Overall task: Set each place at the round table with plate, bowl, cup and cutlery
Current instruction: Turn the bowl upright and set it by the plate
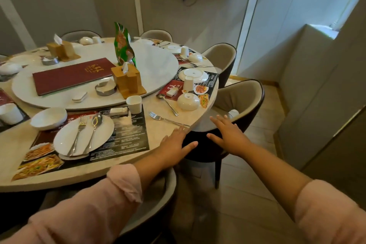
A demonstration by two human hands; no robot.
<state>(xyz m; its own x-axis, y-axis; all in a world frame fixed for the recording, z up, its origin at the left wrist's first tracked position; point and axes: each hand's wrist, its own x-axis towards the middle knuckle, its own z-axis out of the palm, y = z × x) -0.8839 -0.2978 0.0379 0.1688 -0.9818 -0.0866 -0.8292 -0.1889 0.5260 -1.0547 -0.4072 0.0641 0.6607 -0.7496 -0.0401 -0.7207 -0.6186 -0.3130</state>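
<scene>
Left hand [176, 144] flat, empty, at table [89, 176] edge beside stray fork [168, 120]. Right hand [227, 134] spread, empty, over chair [243, 95]. I'm guessing fork belongs on next setting.

Both arms reach forward, the left from 7 o'clock and the right from 5 o'clock, bare forearms showing beyond pale pink fabric sleeves [89, 210]. The left hand [175, 144] is flat, palm down, its straight fingers pointing to 1 o'clock and its thumb splayed toward 3 o'clock. The right hand [227, 134], at its 3 o'clock and apart from it, is flat too, fingers spread toward 10 o'clock, holding nothing.
</scene>
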